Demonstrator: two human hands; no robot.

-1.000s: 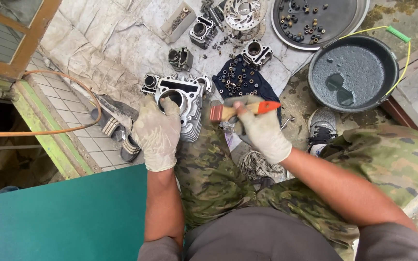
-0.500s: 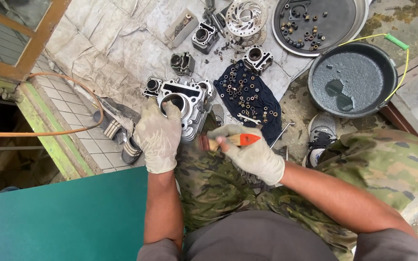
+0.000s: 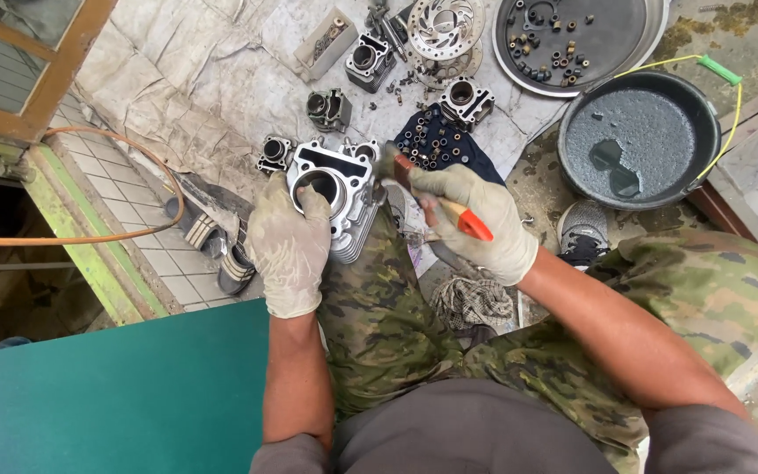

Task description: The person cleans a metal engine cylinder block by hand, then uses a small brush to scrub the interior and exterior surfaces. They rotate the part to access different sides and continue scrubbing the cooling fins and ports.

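A person in camouflage trousers crouches over a grey cloth spread on the ground, cleaning a finned aluminium engine cylinder that rests against the left knee. The gloved left hand steadies the casting, its fingers curled over the rim of the bore and pressed against the metal. The gloved right hand is closed around the orange handle of a small brush, whose bristle end points at the cylinder's right flank. Beyond lie 2 smaller castings, a brake disc, a round tray of small parts and a black basin of dark liquid. The work would likely go best with short strokes running along the fins rather than across them, the left hand holding the cylinder firmly so it cannot roll, and loosened grit kept out of the open bore.
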